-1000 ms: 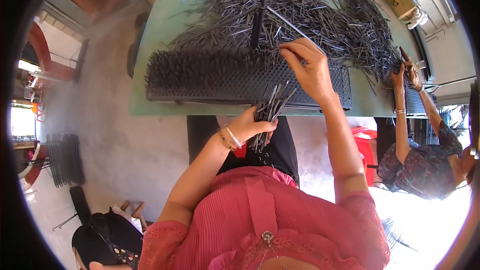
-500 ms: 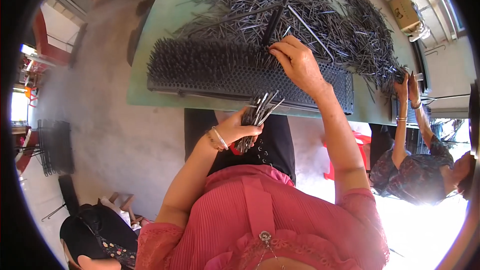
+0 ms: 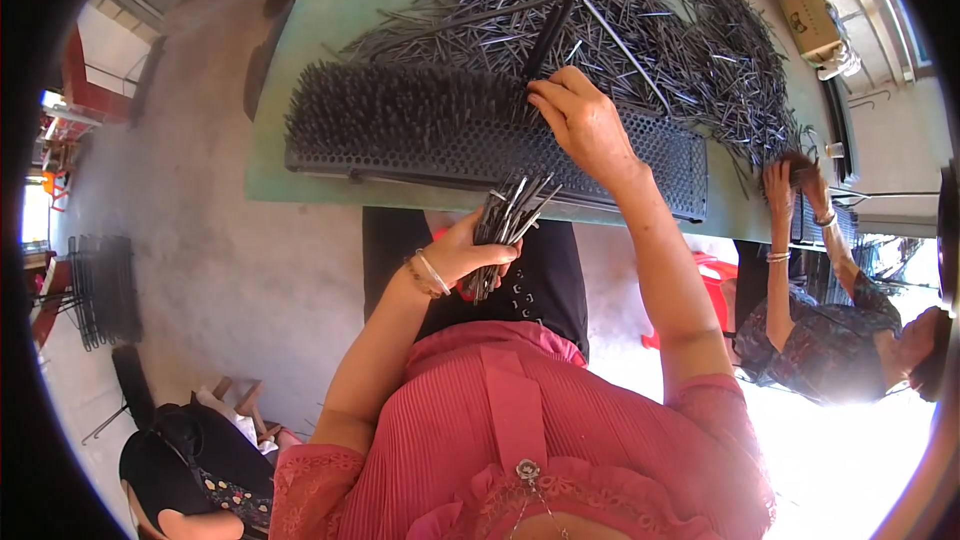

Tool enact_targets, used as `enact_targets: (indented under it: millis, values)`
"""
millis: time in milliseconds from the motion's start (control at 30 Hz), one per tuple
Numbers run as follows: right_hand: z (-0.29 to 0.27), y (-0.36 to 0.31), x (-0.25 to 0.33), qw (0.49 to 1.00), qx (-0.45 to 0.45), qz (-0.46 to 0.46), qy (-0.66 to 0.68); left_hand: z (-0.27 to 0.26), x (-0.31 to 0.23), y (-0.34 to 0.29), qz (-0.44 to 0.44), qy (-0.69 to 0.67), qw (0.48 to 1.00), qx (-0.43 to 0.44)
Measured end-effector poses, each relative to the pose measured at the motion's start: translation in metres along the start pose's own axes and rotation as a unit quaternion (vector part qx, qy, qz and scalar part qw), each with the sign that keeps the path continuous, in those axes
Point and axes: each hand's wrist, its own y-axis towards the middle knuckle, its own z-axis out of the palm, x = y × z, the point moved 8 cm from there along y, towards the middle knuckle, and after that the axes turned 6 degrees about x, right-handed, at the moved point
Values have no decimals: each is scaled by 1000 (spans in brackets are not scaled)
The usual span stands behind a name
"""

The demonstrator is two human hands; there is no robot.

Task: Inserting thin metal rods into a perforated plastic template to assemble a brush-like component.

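A bundle of thin dark rods [image 3: 512, 220] sticks up from my left hand [image 3: 462, 260], which is wrapped round it just off the table's near edge. My right hand [image 3: 588, 125] pinches thumb and fingers together over a long black tray [image 3: 620, 165] full of round holes. What lies between those fingertips is too small to make out. Closely packed upright rods [image 3: 390, 105] fill the left part of the tray, and my right fingertips are at the border of this filled part. Toward the right the holes show bare.
A large loose heap of dark rods [image 3: 690, 60] covers the green table [image 3: 300, 50] behind the tray. A black metal stand [image 3: 553, 30] rises from it. At the right, a co-worker's hands [image 3: 795, 185] work near a similar tray. A cardboard box [image 3: 810, 25] stands far right.
My right hand has shifted slightly left and stays pinched over the tray. The left hand keeps its bundle, barely moved. The co-worker's hands have moved a little apart.
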Motion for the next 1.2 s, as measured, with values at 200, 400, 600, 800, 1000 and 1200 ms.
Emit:
enact_targets:
  millis: [200, 400, 600, 800, 1000, 1200]
  values:
    - [3, -5, -4, 999, -3, 50, -15, -7, 10, 6, -10, 16, 999, 32]
    - [-8, -4, 7, 997, -37, 43, -50, -4, 8, 11, -15, 18, 999, 31]
    - [22, -22, 44, 985, 137, 51, 93, 0, 2, 11, -17, 10, 999, 41]
    - [22, -25, 56, 962, 179, 0, 205, 0, 3, 10, -2, 7, 1000, 26]
    - [31, -48, 88, 953, 262, -92, 124, -5, 11, 10, -21, -8, 1000, 8]
    - [-4, -26, 80, 983, 54, -89, 148, 0, 13, 4, -13, -12, 999, 30]
